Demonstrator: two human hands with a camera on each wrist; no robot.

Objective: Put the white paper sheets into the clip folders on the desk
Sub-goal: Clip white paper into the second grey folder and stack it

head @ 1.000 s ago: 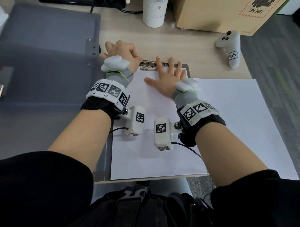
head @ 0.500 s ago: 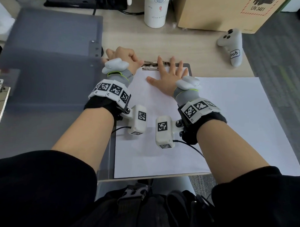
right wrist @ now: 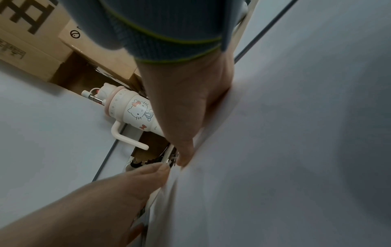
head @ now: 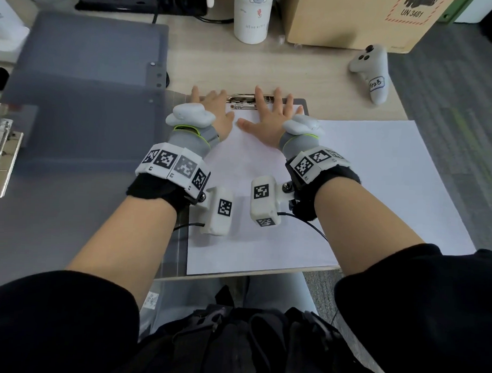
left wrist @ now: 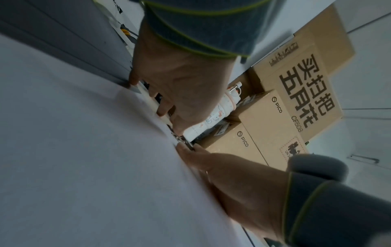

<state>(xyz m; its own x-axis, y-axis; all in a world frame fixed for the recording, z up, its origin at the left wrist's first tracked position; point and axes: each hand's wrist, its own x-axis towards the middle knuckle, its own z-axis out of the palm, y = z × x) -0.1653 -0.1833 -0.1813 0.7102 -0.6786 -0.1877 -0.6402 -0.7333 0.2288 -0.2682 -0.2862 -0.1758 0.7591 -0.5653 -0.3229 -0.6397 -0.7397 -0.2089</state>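
A white sheet (head: 254,164) lies on the open grey clip folder (head: 305,104), its top edge at the metal clip (head: 242,101). My left hand (head: 211,107) rests with straight fingers on the sheet's top left corner, beside the clip. My right hand (head: 269,117) lies flat with spread fingers on the sheet, fingertips reaching the clip. In the left wrist view the left hand (left wrist: 180,80) touches the sheet's (left wrist: 84,150) far edge with its fingertips. The right wrist view has the right hand (right wrist: 186,108) pressing on the paper (right wrist: 275,150). The folder's cover (head: 89,83) lies open to the left.
A second white sheet (head: 379,177) lies to the right, partly under the folder. Another folder's metal clip (head: 0,155) shows at the far left. A white mug (head: 252,16), a cardboard box (head: 351,19) and a grey controller (head: 373,73) stand at the back.
My left hand, curled at the clip's left end before, has straightened its fingers onto the sheet's corner. The right hand has stayed flat on the sheet.
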